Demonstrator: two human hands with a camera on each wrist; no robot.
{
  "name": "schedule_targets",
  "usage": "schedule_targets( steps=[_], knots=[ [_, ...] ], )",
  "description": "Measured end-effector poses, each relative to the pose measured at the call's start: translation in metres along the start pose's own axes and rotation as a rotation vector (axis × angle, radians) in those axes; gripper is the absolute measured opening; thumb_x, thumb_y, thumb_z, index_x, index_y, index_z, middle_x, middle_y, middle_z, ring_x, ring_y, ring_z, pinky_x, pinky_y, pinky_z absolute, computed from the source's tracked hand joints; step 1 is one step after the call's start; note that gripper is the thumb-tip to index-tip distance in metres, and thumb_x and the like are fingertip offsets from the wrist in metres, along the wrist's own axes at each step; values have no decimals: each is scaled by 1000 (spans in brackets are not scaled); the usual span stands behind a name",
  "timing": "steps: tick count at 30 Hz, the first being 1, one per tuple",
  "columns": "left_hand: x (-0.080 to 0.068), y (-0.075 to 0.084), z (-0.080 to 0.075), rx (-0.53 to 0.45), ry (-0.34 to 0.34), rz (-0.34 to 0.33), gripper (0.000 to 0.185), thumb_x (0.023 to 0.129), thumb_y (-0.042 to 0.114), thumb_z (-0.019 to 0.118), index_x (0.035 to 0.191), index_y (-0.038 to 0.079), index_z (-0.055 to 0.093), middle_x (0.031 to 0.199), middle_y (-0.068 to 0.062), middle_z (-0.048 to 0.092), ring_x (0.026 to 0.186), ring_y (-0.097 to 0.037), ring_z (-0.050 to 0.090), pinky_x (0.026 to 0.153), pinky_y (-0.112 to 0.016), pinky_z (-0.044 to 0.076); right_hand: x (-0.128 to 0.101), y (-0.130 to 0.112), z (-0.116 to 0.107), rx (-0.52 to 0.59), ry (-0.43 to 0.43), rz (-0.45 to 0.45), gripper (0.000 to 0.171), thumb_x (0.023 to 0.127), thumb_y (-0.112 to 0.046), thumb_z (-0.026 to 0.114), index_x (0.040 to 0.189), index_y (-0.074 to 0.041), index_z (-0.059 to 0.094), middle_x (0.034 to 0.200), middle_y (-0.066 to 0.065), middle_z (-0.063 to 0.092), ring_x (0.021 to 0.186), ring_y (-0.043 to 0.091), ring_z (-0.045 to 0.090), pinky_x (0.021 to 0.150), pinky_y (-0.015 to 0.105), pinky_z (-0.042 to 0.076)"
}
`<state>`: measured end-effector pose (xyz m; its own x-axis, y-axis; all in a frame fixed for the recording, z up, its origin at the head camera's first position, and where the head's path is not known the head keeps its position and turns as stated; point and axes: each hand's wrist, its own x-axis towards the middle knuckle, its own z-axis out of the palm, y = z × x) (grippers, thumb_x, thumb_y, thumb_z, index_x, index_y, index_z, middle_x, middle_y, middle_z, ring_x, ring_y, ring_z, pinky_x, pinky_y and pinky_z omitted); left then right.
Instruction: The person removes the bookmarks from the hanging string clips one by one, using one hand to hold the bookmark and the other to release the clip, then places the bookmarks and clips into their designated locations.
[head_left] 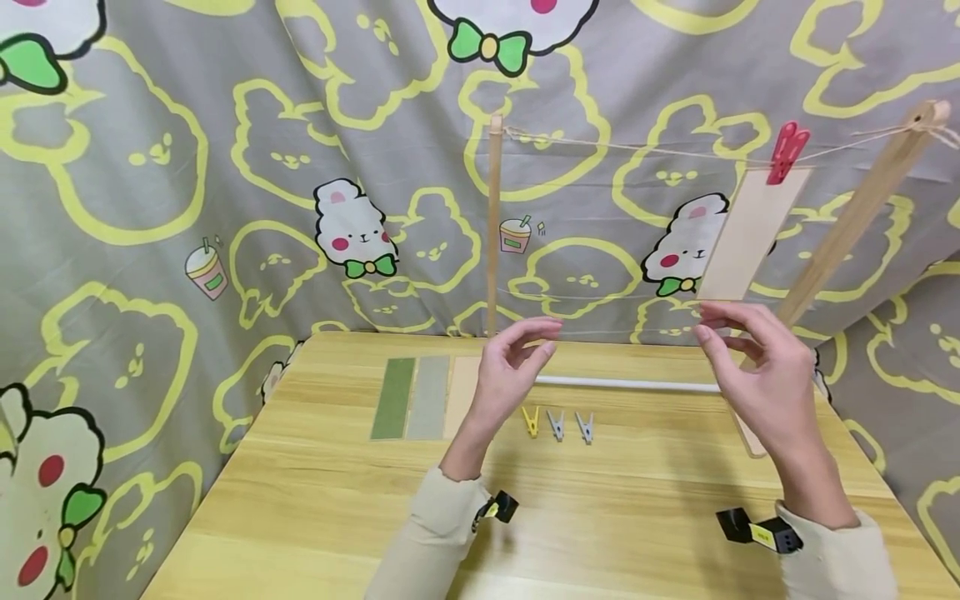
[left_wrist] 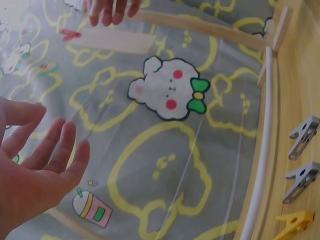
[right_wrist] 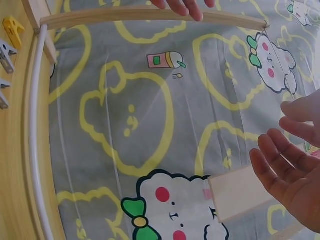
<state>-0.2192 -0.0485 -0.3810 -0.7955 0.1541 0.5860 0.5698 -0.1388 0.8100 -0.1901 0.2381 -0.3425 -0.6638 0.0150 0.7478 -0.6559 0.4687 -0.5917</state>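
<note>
My left hand (head_left: 525,346) hovers above the wooden table (head_left: 315,492) with loosely curled fingers (left_wrist: 55,150) and holds nothing. My right hand (head_left: 738,337) is raised at the same height, fingers (right_wrist: 282,160) relaxed and empty, just below a beige paper strip (head_left: 746,237). A red clothespin (head_left: 783,152) clips that strip to a string (head_left: 637,148) stretched between two wooden posts (head_left: 494,225). On the table under my left hand lie a yellow clothespin (head_left: 531,420) and two grey clothespins (head_left: 556,425). Green, grey-green and beige strips (head_left: 427,397) lie to the left.
A white rod (head_left: 630,383) lies across the table between the post bases. The right post (head_left: 855,212) leans toward me. A grey cloth with yellow bear outlines (head_left: 225,167) hangs behind and around the table. Each wrist wears a small camera (head_left: 757,530).
</note>
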Motion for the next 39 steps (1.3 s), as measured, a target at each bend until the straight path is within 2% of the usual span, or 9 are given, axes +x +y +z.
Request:
schedule_targets(
  steps=[5,11,15,19,28,35,39],
  knots=[
    [5,-4,10,-3,-11,35,22,98,-4,64,119,-9,67,127,-22,66,113,-39,64,96,-44,56,3,-1,-5,-41,7,-11,33,90,7,72,122,-3,74,111,20,69,99,8,66,86,12,52],
    [12,-5,22,3,-16,49,22,98,-3,64,120,-5,68,128,-19,66,112,-22,66,98,-47,55,2,-1,-7,-49,19,-6,33,91,5,73,122,-4,74,111,19,69,99,7,66,86,13,52],
    [17,-7,28,-11,-38,58,24,98,-5,63,122,-7,66,128,-23,65,113,-27,66,98,-52,54,2,-2,-7,-20,41,-11,31,91,7,70,121,0,73,110,18,69,98,9,66,86,14,53],
    [21,-8,34,-21,-49,52,25,98,-5,62,123,-6,66,126,-21,66,114,-29,66,99,-49,54,6,-2,-10,-11,41,-15,31,91,9,68,122,5,71,109,16,68,99,12,66,87,15,53],
    [32,-1,47,-27,-75,53,25,99,-3,62,123,-6,65,129,-21,65,113,-14,64,102,-40,54,14,-2,-17,-3,119,-16,29,88,11,72,117,8,72,109,16,70,97,9,68,86,14,54],
    [38,-4,54,-34,-59,49,26,98,-3,65,123,-7,65,127,-21,65,113,-17,65,102,-45,53,17,-4,-24,23,83,13,31,91,8,70,122,7,70,113,19,69,101,11,68,89,16,53],
    [43,-6,57,-40,-65,61,27,97,-4,65,124,-9,64,128,-25,63,114,-18,64,103,-43,53,21,-4,-28,43,98,27,32,90,9,70,123,8,69,115,17,68,100,10,68,88,14,53]
  ],
)
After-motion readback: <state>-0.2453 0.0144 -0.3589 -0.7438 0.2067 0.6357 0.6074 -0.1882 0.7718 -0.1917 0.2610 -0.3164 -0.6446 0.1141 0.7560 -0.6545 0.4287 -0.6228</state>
